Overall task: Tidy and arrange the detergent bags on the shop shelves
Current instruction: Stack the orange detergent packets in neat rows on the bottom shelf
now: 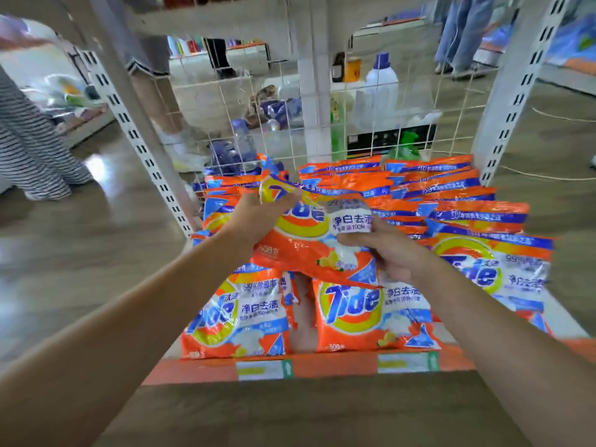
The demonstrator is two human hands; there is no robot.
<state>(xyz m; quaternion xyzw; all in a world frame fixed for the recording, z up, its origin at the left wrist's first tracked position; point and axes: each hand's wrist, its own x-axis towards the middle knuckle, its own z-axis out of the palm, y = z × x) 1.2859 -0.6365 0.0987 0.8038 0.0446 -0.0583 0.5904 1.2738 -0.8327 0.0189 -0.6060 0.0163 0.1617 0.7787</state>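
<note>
Both hands (322, 240) grip detergent bag (309, 240) above shelved bags (364, 311), wire grid (290, 117) behind.

A white wire-mesh back panel (387, 130) stands behind the shelf. Behind it, a white plastic bottle with a blue cap (381, 82) stands upright, beside a yellow container (352, 70). A person in striped trousers (29, 146) stands at left on the glossy grey floor (80, 253).

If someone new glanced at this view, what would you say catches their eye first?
Most likely the orange detergent bag held up in mid-frame, the left hand gripping its top and the right hand its side. Below and behind it, matching bags crowd the shelf, backed by a white wire grid.
</note>
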